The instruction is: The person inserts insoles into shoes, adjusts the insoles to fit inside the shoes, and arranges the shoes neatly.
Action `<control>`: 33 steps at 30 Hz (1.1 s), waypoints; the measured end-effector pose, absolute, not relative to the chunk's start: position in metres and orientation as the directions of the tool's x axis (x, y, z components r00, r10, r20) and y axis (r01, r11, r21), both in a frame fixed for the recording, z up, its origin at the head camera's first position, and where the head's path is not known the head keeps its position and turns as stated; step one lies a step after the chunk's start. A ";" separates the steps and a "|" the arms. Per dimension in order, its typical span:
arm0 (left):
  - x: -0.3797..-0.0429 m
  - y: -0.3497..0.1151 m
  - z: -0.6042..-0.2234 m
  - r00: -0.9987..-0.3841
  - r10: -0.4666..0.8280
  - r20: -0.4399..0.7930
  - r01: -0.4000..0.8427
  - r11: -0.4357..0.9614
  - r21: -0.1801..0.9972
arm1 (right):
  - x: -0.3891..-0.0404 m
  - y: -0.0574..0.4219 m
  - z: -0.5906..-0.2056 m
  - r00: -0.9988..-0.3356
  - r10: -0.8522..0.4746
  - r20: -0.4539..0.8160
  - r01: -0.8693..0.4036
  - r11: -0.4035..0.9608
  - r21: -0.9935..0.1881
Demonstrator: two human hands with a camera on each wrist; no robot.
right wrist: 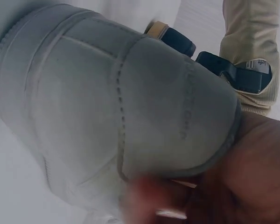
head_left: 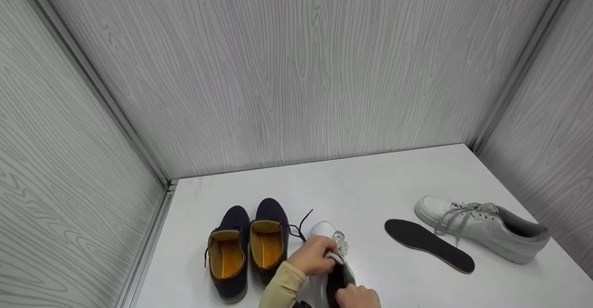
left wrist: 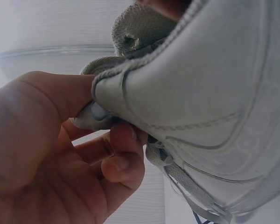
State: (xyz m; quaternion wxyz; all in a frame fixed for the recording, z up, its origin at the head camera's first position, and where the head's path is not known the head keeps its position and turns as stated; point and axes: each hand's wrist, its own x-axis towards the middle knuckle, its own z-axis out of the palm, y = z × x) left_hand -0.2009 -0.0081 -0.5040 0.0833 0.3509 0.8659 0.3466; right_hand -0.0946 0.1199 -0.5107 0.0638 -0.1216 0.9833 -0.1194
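Low in the head view, a white sneaker points away from me, its dark inside showing. My left hand pinches the tongue at its opening; in the left wrist view, the thumb and curled fingers grip the grey padded tongue by the laces. My right hand holds the sneaker's rim near the heel, curled at the opening. The right wrist view has the heel large, with blurred fingers over the collar; the fingertips inside are hidden.
Two navy shoes with tan insides, a left one and a right one, stand left of the sneaker. A black insole lies to the right, beside another white sneaker. Grey wood-patterned panels enclose the white table.
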 end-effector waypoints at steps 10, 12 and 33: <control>-0.201 -0.008 -0.503 -0.751 0.653 0.093 0.542 0.531 0.651 | -0.100 0.122 -0.516 -0.935 -0.353 0.019 -0.348 0.909 -0.227; -0.201 -0.008 -0.504 -0.752 0.654 0.086 0.538 0.532 0.653 | -0.100 0.122 -0.515 -0.937 -0.350 -0.005 -0.336 0.904 -0.262; -0.202 -0.010 -0.505 -0.741 0.665 0.093 0.537 0.504 0.676 | -0.107 0.116 -0.524 -0.926 -0.378 -0.023 -0.365 0.907 -0.209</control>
